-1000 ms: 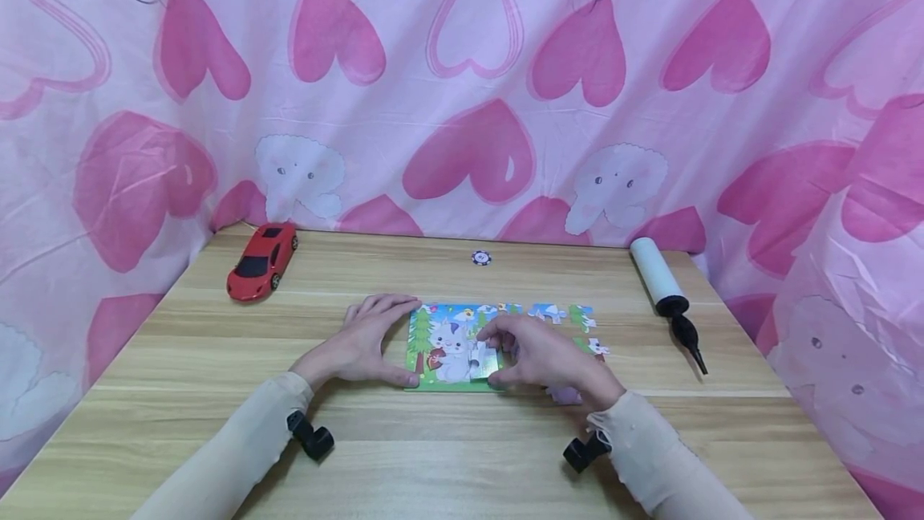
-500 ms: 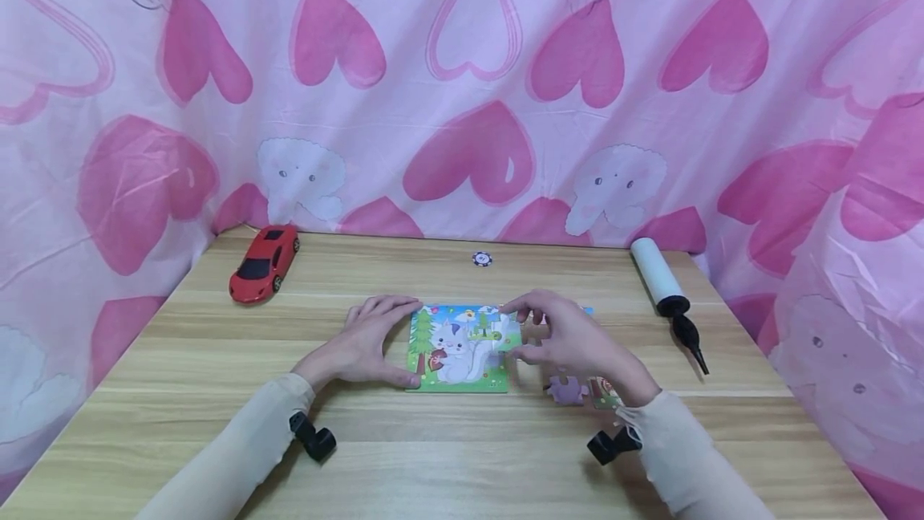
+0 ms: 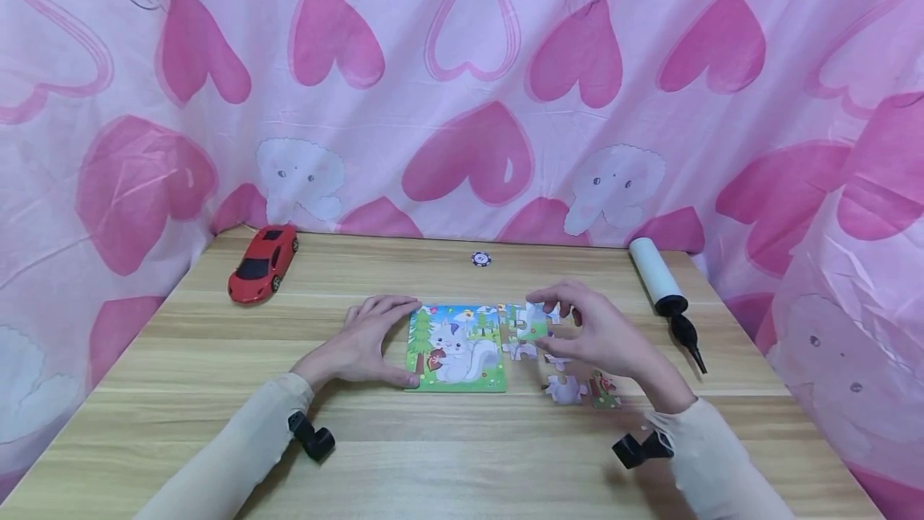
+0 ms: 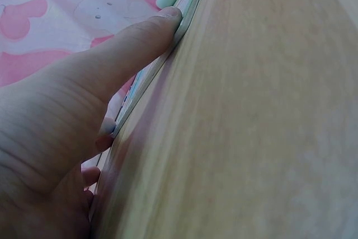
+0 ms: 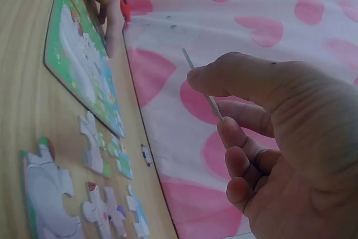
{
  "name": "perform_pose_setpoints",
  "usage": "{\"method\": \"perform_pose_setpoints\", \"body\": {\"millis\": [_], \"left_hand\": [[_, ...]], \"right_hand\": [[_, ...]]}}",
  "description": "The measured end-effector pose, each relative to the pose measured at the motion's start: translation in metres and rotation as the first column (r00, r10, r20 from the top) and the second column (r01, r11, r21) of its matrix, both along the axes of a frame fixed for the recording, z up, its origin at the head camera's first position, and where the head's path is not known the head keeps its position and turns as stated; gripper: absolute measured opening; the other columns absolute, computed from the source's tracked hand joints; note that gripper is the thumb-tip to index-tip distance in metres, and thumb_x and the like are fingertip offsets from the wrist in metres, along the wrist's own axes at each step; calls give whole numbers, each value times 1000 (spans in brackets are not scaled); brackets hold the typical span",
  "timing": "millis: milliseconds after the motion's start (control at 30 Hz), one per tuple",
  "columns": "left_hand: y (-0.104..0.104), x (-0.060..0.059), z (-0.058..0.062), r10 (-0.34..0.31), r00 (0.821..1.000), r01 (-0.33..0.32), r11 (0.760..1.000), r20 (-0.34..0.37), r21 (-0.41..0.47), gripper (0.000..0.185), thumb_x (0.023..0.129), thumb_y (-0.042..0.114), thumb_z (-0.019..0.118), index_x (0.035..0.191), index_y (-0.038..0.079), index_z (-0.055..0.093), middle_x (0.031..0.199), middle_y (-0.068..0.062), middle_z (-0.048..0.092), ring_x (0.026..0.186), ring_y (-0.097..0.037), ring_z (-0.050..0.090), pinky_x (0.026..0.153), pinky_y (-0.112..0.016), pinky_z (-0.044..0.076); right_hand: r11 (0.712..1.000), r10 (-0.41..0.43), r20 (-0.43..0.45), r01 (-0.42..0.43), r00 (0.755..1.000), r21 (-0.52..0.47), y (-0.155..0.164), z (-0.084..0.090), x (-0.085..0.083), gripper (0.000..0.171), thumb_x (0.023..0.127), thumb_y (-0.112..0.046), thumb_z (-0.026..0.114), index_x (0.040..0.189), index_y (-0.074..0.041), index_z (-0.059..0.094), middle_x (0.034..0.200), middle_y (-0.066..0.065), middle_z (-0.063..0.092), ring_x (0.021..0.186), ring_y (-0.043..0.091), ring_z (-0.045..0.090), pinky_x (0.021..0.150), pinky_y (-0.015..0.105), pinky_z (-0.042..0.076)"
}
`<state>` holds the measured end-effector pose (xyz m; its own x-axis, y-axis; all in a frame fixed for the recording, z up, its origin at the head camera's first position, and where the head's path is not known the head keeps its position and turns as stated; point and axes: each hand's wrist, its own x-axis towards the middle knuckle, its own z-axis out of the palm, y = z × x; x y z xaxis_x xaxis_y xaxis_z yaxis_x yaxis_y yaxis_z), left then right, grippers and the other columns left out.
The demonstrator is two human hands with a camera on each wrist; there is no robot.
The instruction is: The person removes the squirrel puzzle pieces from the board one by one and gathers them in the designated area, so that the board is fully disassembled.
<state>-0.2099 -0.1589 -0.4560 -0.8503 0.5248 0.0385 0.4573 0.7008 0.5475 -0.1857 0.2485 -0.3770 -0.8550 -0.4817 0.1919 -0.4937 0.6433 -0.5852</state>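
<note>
A flat puzzle board [image 3: 458, 347] printed with a white squirrel lies at the middle of the table. My left hand [image 3: 357, 346] holds it along its left side, thumb at the near corner and fingers at the far corner. My right hand [image 3: 595, 335] pinches a puzzle piece [image 3: 532, 322] above the loose pieces to the board's right. In the right wrist view, this thin piece [image 5: 186, 57] shows edge-on between thumb and fingers. Beneath and around the right hand lie several loose pieces, among them a purplish one [image 3: 565, 389] and a green-and-red one [image 3: 605, 390].
A red toy car [image 3: 264, 263] sits at the table's back left. Near the back edge lies a poker chip [image 3: 480, 259]. A white hand pump [image 3: 658, 273] with a black nozzle lies at the right. Behind the table hangs a pink heart-patterned curtain [image 3: 469, 151].
My right hand has moved right with the pinched piece, from over the squirrel picture to over the loose pieces. The left hand stays on the board's left side.
</note>
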Motion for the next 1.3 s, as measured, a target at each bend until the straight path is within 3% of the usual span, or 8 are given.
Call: {"method": "perform_pose_setpoints", "body": {"millis": [133,333,667,933,1100,1300], "left_hand": [[0,0,0,-1,1000,1,1000,0,-3,126,71,76,92,172,20,43,176,-7,39,159,-38,31,125,-72,25],[0,0,1,-1,1000,1,1000,-1,-8,127,71,77,92,173,19,43,176,-7,39,159,-38,31,125,-72,25],[0,0,-1,0,1000,0,1000,1,-9,126,71,77,92,173,21,43,177,-7,39,160,-38,30,126,-73,24],[-1,-1,-1,-3,1000,3,1000,-3,-6,126,71,77,92,172,20,43,176,-7,39,160,-38,31,126,-74,24],[0,-1,-1,-5,1000,5,1000,-5,-2,127,71,77,92,172,20,43,176,-7,39,159,-38,31,125,-74,24],[0,-1,-1,-1,1000,1,1000,-1,-4,127,71,77,92,172,20,43,176,-7,39,159,-38,31,125,-73,24]], "right_hand": [[1000,-3,17,3,1000,-4,4,-4,4,57,90,-23,96,142,-24,73,117,-8,68,103,17,61,85,36,55],[1000,-2,65,3,998,-8,4,-13,11,59,88,-21,98,141,-21,73,114,-8,66,103,30,62,84,36,55],[999,31,230,-28,973,-20,-1,-36,19,60,86,-16,98,139,-19,72,111,0,64,104,29,59,86,35,56],[995,95,193,-96,977,-4,-2,-48,18,54,83,-18,101,129,-22,73,108,-4,65,102,24,59,86,32,53],[995,84,202,-91,976,28,-3,-51,19,53,81,-20,101,126,-25,74,109,-7,66,104,19,58,89,31,52],[993,101,208,-110,973,34,-3,-52,18,52,82,-21,101,127,-20,75,108,-5,65,103,19,58,88,30,52]]}}
